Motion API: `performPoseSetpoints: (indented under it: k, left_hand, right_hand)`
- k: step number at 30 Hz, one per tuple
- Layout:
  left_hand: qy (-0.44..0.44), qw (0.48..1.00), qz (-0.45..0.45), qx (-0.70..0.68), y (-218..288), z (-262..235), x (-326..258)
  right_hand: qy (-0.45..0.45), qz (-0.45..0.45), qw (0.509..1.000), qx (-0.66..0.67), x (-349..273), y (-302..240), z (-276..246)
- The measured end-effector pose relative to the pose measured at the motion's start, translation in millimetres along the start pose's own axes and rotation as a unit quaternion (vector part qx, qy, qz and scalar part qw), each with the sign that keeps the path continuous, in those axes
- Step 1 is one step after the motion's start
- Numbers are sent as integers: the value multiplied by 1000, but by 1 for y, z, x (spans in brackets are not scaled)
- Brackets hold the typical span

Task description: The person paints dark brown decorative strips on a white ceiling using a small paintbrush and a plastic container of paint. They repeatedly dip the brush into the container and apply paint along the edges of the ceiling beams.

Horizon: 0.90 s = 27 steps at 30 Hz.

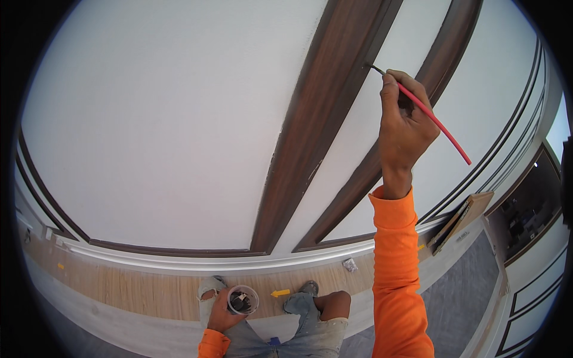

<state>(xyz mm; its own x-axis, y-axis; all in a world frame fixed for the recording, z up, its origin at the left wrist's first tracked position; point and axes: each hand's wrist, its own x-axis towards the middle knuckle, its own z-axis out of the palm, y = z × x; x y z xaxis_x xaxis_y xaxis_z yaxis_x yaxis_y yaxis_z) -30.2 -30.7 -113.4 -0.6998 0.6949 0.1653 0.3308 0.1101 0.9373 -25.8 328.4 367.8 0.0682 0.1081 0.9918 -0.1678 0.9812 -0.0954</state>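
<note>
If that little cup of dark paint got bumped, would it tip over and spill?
Probably yes. The small clear cup looks like thin, light plastic with no lid, so a bump could tip it. It is not standing on anything; only the left hand holds it by the side. The dark stuff inside would likely spill onto the knees.

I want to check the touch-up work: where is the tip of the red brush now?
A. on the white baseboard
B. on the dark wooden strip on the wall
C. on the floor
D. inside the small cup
B: the right hand holds the red brush up with its tip against the dark wooden strip, far above the cup in the left hand.
</note>
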Motion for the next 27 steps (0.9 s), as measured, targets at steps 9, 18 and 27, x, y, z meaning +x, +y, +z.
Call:
performPoseSetpoints:
  k: [9, 18, 27]
  left_hand:
    - [0, 1000, -7, -5, -2, 0, -1]
    - [-2, 1000, -6, -7, -3, 1, -1]
    - [-4, 1000, -5, -10, -5, 1, -1]
  right_hand:
    - [5, -22, 1000, 1, -1, 2, 2]
    - [15, -25, 1000, -4, 0, 1, 2]
    - [8, -59, 998, -24, 0, 5, 4]
